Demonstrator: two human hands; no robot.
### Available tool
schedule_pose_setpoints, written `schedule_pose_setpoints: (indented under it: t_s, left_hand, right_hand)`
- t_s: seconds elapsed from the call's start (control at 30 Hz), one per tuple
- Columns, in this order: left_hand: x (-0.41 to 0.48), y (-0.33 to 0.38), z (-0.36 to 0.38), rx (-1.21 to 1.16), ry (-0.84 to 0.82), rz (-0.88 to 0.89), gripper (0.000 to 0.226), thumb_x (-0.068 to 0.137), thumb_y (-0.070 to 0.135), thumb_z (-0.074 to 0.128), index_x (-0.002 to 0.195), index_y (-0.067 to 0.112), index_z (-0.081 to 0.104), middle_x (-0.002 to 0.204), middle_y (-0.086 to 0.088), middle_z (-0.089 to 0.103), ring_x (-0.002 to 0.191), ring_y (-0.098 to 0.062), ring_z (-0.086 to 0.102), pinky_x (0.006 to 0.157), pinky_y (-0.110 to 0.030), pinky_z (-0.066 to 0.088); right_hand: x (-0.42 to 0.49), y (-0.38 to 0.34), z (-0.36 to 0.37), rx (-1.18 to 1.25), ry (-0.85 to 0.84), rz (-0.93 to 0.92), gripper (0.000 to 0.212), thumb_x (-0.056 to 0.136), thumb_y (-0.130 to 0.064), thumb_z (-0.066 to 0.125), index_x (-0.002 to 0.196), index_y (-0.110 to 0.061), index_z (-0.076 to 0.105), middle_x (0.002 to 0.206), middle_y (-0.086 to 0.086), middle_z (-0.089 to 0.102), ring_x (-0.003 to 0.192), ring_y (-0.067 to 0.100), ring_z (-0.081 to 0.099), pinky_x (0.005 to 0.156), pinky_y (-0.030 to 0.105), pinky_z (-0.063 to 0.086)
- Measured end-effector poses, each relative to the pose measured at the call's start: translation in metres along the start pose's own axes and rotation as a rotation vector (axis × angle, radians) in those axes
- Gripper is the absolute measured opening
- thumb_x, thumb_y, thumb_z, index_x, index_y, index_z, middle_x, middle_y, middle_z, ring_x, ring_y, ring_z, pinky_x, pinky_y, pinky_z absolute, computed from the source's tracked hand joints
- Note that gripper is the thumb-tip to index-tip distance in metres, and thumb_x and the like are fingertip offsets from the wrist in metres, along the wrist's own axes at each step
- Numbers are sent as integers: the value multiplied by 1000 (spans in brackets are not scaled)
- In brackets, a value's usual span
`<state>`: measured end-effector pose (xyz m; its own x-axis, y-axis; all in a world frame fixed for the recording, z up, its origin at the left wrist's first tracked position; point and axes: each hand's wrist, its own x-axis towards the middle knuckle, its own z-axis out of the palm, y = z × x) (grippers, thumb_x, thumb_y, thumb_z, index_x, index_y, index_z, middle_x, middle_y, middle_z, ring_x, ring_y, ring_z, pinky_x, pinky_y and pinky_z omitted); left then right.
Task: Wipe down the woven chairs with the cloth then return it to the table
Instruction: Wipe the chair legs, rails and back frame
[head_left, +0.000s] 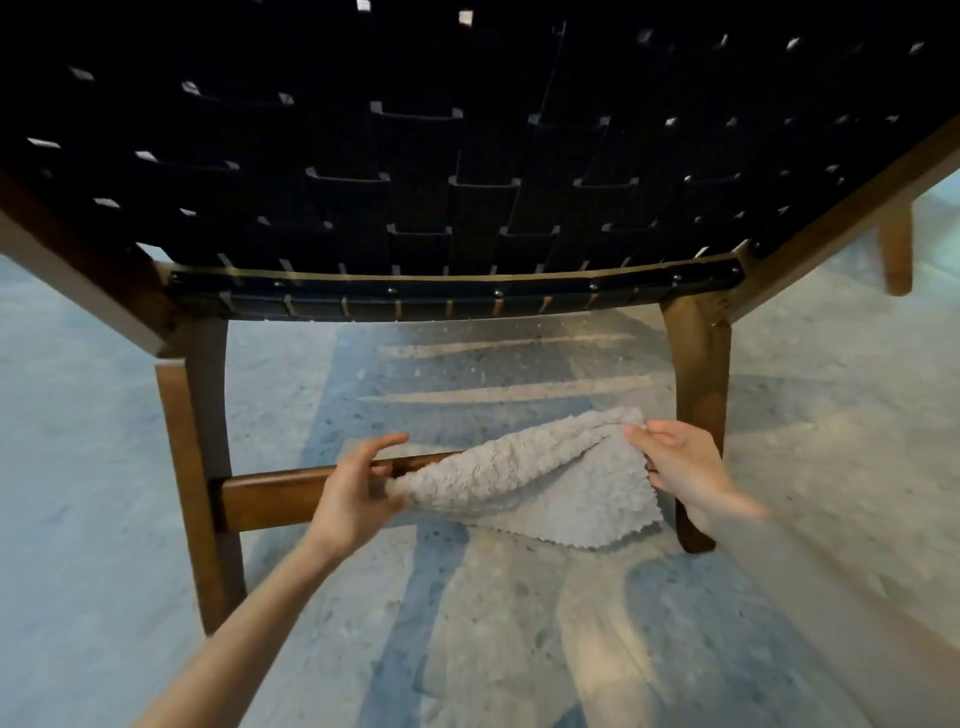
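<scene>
Cloth (524, 483): pale and nubby. You have it stretched between your two hands, and it covers the right part of the lower rail (270, 491) at the back of the chair. Its loose lower edge hangs toward the floor.
Left hand (358, 488): your fingers are curled on the cloth's left end, right at the rail. One finger is lifted above the wood.
Right hand (675, 462): you pinch the cloth's upper right corner between thumb and fingers, just beside the right rear leg (696, 374).
Hands: they are apart, one clamped on each end of the cloth.
Woven chair (415, 208): you see it from behind and low down. Black straps are woven across a brown wooden frame, and small gaps of light show through the weave.
Left rear leg (192, 467): the bare end of the rail joins it.
Floor (78, 467): pale and speckled, with bluish shadows of the chair and your arms across it.
Upper right: another wooden leg (896, 254) stands well apart and is blurred.
</scene>
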<state>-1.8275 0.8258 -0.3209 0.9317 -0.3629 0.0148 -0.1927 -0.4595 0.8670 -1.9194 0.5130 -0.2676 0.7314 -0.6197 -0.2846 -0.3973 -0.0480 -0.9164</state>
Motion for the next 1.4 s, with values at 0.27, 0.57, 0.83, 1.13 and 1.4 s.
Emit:
schedule_pose_setpoints:
  t_s: [0.27,0.57,0.83,1.13,1.4]
  left_hand:
    - [31,16,-19,-29,386,133,26,87,11,65,107,27,60,128,3,51,120,-10,46,102,-32,43]
    - [6,-14,33,578,328,-253,63,74,64,63,112,14,52,120,-9,41,116,-27,33,96,-40,23]
    - [1,-19,23,439,286,41,39,84,48,60,122,38,59,110,16,59,109,-14,43,79,-31,15]
    - [19,7,-9,121,259,200,21,87,41,54,88,23,64,82,13,63,79,-1,55,71,-12,41]
    - [34,49,2,-258,189,65,13,96,31,51,88,22,54,82,3,61,68,6,55,58,-8,42]
  right_hand:
    - [-1,-6,18,-78,-13,-234,9,93,-26,61,98,-28,53,99,-4,66,92,6,60,80,26,48]
    - [33,15,59,-143,26,-6,21,98,-23,52,114,-13,44,121,17,56,110,28,55,99,45,45]
    - [26,19,43,-278,-239,-152,63,83,-1,70,130,-33,42,141,-3,41,133,21,37,103,30,36]
    - [19,-14,4,-672,24,-642,26,89,-23,66,110,-9,68,100,-3,60,80,1,54,73,5,39]
    - [13,-32,-15,-211,-62,-412,19,96,-34,53,98,-15,52,99,11,64,93,17,63,84,40,51]
